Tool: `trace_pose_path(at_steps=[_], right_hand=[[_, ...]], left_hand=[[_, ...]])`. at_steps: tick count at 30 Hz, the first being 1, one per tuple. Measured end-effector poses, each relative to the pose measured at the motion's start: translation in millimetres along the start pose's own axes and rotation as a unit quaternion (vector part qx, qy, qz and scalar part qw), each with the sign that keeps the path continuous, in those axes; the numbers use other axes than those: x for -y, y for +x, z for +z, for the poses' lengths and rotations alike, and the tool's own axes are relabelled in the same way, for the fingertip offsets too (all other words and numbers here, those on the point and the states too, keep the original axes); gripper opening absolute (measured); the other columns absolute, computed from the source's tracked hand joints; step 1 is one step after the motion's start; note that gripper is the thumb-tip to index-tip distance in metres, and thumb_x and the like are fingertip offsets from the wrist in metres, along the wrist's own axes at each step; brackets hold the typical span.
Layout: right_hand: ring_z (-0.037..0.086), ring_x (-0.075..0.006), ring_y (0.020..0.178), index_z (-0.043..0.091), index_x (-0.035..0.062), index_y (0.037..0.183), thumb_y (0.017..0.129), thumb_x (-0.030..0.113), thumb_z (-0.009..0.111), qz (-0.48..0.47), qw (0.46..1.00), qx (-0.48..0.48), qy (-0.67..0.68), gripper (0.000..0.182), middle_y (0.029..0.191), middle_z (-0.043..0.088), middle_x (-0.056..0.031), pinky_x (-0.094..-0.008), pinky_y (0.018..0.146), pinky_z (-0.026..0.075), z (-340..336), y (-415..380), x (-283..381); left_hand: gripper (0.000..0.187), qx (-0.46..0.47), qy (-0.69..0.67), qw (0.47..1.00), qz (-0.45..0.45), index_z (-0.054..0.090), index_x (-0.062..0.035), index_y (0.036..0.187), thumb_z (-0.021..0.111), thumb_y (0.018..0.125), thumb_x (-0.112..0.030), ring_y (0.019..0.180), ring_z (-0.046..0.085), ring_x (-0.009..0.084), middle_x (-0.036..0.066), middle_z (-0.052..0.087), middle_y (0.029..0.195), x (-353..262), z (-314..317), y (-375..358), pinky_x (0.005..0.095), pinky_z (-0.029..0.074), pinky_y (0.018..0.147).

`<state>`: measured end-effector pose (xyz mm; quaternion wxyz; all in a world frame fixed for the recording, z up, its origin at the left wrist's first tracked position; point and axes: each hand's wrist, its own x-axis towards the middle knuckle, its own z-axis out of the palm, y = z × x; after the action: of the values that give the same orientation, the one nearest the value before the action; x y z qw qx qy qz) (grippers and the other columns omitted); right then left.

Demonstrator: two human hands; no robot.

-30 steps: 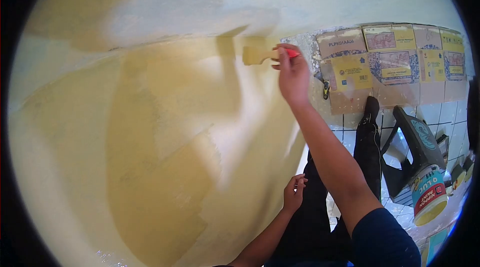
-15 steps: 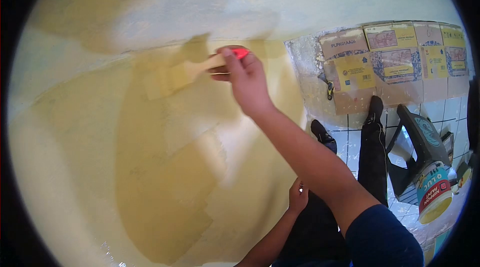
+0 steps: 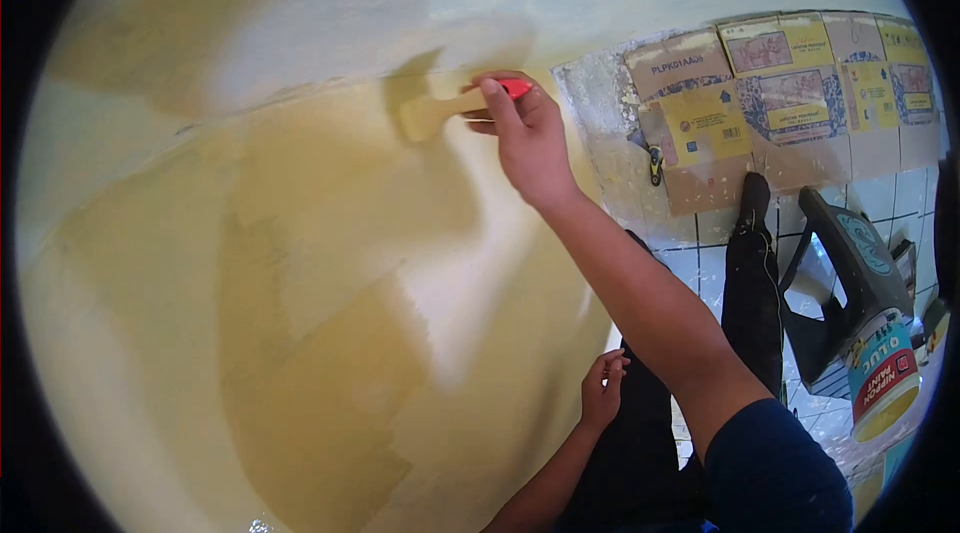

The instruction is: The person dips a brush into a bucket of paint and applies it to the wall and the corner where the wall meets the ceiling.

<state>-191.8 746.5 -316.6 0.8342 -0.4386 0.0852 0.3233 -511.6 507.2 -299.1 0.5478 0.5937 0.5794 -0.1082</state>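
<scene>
My right hand (image 3: 530, 138) is closed round the handle of a paintbrush (image 3: 425, 120) with a red end. The wide brush head is coated in pale yellow and points left. It is at the wall (image 3: 330, 183), just below the line where the yellow area meets the paler surface above. Darker wet-looking patches of yellow spread over the wall below and to the left. My left hand (image 3: 602, 388) hangs low beside my leg, its fingers curled loosely together with nothing seen in them.
Flattened cardboard (image 3: 790, 108) lies along the wall's foot on the tiled floor (image 3: 710, 268). A small yellow-and-black tool (image 3: 656, 165) lies at its left edge. To the right are a dark plastic stool (image 3: 865, 253) and a paint bucket (image 3: 885, 373). My foot (image 3: 755, 195) touches the cardboard's edge.
My right hand has moved right and slightly up with the paintbrush, whose head has shifted right along the yellow area's upper edge. My left hand stays low by my leg.
</scene>
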Motion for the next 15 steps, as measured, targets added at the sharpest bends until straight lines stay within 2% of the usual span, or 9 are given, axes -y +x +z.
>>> trace_pose_path(at_steps=[2,6,10,11,12,13,14,15], right_hand=[[0.068,-0.0175,0.089,0.058,-0.0001,0.115,0.102,0.022,0.052,0.071,0.979,0.066,0.181,0.027,0.106,0.068,-0.0103,-0.0298,0.079,0.057,5,-7,20],[0.068,-0.0173,0.087,0.058,-0.0008,0.113,0.102,0.024,0.052,0.112,0.968,0.061,0.215,0.027,0.104,0.068,-0.0111,-0.0297,0.078,0.057,-9,0,-10],[0.069,-0.0172,0.079,0.062,0.0006,0.106,0.101,0.024,0.055,0.069,0.993,-0.064,0.066,0.025,0.094,0.070,-0.0083,-0.0307,0.074,0.057,-67,40,-100],[0.069,-0.0172,0.079,0.062,0.0006,0.106,0.101,0.024,0.055,0.071,0.993,-0.067,0.066,0.025,0.094,0.070,-0.0083,-0.0307,0.074,0.057,-83,48,-110],[0.068,-0.0156,0.078,0.063,0.0013,0.105,0.100,0.023,0.056,0.024,0.992,-0.089,-0.086,0.023,0.091,0.070,-0.0080,-0.0297,0.072,0.055,-97,53,-114],[0.068,-0.0140,0.077,0.064,0.0019,0.104,0.099,0.022,0.058,-0.024,0.965,-0.108,-0.236,0.021,0.088,0.070,-0.0078,-0.0287,0.070,0.054,-106,57,-120],[0.068,-0.0140,0.077,0.064,0.0019,0.104,0.099,0.022,0.058,-0.021,0.965,-0.110,-0.238,0.021,0.088,0.070,-0.0078,-0.0287,0.070,0.054,-112,60,-126],[0.068,-0.0183,0.074,0.064,0.0016,0.100,0.097,0.019,0.058,-0.056,0.956,-0.112,-0.267,0.019,0.084,0.069,-0.0110,-0.0312,0.068,0.053,-115,62,-126]], left_hand=[[0.027,-0.002,-0.004,1.000,0.015,0.061,-0.0018,0.119,0.051,0.102,-0.020,0.088,0.065,0.0144,0.009,0.069,0.101,2,2,5,0.0286,0.052,0.080],[0.028,-0.002,0.003,1.000,0.012,0.060,-0.0012,0.120,0.051,0.102,-0.021,0.087,0.064,0.0140,0.009,0.069,0.101,9,5,14,0.0282,0.052,0.081],[0.028,0.015,0.019,0.999,-0.021,0.059,-0.0009,0.121,0.052,0.102,-0.020,0.088,0.064,0.0139,0.010,0.068,0.102,27,7,25,0.0281,0.052,0.082],[0.027,0.014,0.001,1.000,-0.014,0.058,-0.0004,0.121,0.050,0.102,-0.018,0.087,0.063,0.0137,0.010,0.068,0.101,28,10,29,0.0288,0.051,0.082],[0.027,0.011,-0.017,1.000,-0.006,0.058,0.0002,0.121,0.048,0.103,-0.017,0.087,0.061,0.0134,0.009,0.067,0.100,28,11,32,0.0295,0.050,0.082],[0.027,0.012,-0.016,1.000,-0.010,0.058,0.0002,0.121,0.048,0.103,-0.017,0.087,0.061,0.0134,0.009,0.067,0.100,27,12,36,0.0295,0.050,0.082],[0.027,0.015,-0.010,1.000,-0.009,0.057,0.0005,0.121,0.048,0.103,-0.017,0.087,0.061,0.0137,0.009,0.066,0.100,25,13,39,0.0297,0.050,0.082],[0.028,0.017,-0.004,1.000,-0.008,0.057,0.0008,0.122,0.048,0.103,-0.018,0.087,0.061,0.0139,0.009,0.066,0.100,26,13,42,0.0298,0.050,0.082]])
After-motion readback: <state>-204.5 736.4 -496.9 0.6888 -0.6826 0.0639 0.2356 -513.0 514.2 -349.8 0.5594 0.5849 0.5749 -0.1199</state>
